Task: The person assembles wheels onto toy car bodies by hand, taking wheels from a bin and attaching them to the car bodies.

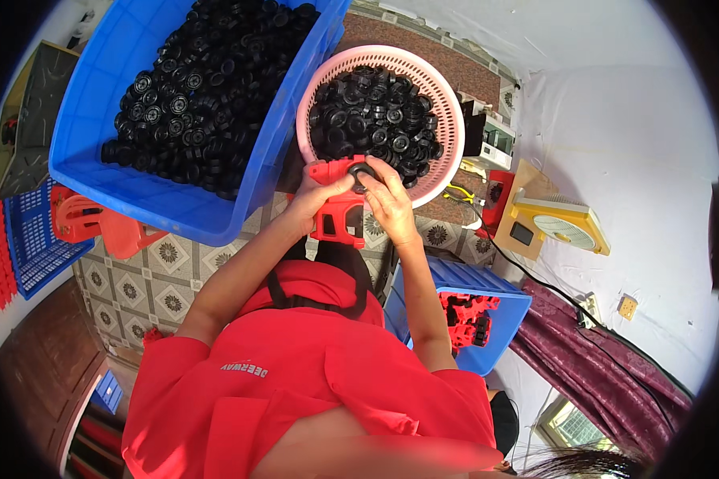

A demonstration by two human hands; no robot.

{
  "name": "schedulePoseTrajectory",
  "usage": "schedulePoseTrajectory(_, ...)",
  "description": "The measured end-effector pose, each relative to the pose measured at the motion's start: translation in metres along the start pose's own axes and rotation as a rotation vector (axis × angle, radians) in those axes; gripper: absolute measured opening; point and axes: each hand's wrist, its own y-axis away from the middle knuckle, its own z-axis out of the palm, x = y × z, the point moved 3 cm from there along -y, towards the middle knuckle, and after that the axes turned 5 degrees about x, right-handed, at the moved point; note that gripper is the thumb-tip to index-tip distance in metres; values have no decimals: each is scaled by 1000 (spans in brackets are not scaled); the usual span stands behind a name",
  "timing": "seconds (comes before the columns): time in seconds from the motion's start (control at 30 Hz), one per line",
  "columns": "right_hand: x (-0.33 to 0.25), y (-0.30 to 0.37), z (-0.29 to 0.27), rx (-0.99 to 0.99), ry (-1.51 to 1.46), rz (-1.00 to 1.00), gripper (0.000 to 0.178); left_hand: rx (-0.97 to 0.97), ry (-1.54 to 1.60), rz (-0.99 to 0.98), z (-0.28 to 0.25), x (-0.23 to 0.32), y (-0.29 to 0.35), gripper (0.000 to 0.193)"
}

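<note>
My left hand is closed round a red plastic toy vehicle body, which I hold in front of my waist at the near edge of the pink basket. The fingers of my right hand are closed on a black wheel at the body's upper right side. The wheel touches the red body; whether it is seated there cannot be made out. Just beyond my hands, the round pink basket holds many loose black wheels.
A large blue bin of black wheels stands at the far left. Beside my right forearm is a smaller blue bin with red toy bodies. Yellow-handled pliers, a yellow fan and a black cable are on the right.
</note>
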Motion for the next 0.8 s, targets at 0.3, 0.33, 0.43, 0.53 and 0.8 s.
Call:
schedulePoseTrajectory(0.3, 38, 4, -4, -219, -763, 704, 68, 216, -202, 113, 12, -13, 0, 92)
schedulePoseTrajectory(0.33, 37, 5, -1, -216, -780, 743, 64, 207, -220, 114, 16, -12, 1, 101)
schedulePoseTrajectory(0.43, 47, 14, 6, -127, -1028, 765, 57, 228, -203, 183, 26, -21, 6, 97)
schedulePoseTrajectory(0.53, 54, 17, 5, -41, -993, 768, 48, 269, -163, 207, 32, -33, 9, 94)
schedulePoseTrajectory(0.8, 160, -17, -7, -204, -212, 323, 41, 330, -132, 302, 27, -40, -1, 62)
